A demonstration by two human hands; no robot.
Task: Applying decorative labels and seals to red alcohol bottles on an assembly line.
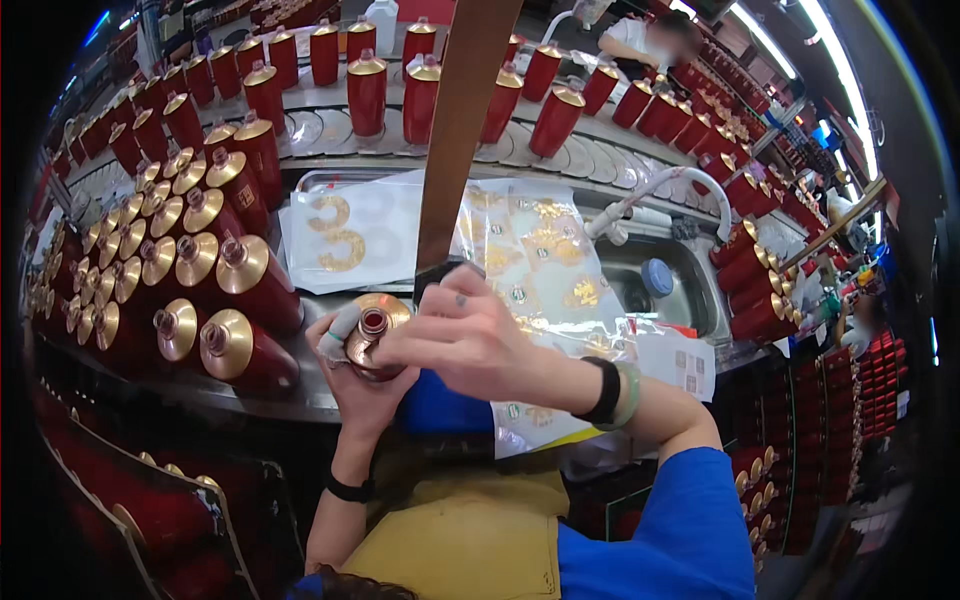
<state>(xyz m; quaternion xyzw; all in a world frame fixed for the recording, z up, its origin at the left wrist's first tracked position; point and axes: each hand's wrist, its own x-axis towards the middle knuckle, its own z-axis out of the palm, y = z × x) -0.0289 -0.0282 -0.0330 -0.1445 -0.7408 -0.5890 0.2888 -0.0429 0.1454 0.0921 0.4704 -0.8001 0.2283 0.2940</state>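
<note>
My left hand (362,395) is wrapped round a red bottle (374,320) with a gold shoulder and an open neck, held upright above the counter's near edge. A pale cover sits on one of its fingers. My right hand (465,340) reaches across from the right, fingers curled in and their tips at the bottle's shoulder beside the neck. Whether anything small is between those fingertips is hidden. Just right of the bottle lie clear sheets with gold decals (550,235). A white sheet with gold curved decals (340,235) lies beyond it.
Crowded red bottles with gold shoulders (225,340) stand at left. A wooden post (455,140) rises before me. Behind it, bottles ride a slatted conveyor (310,130). At right are a sink (690,290) with a white faucet (690,175), and stacked bottles. A co-worker (640,45) sits far back.
</note>
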